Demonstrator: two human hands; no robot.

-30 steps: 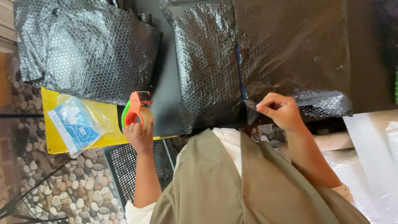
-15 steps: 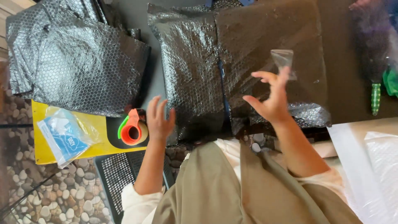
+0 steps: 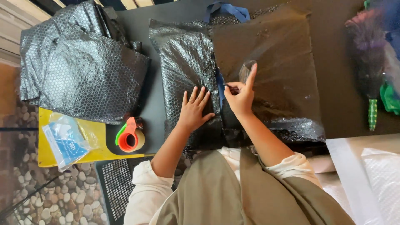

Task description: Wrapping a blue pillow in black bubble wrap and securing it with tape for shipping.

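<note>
Two hands (image 3: 196, 110) on one parcel (image 3: 200, 62)

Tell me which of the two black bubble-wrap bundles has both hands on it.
The black bubble-wrap parcel in the middle: left hand lies flat on it, right hand presses clear tape on. The loose bubble-wrap heap left of it lies untouched.
</note>
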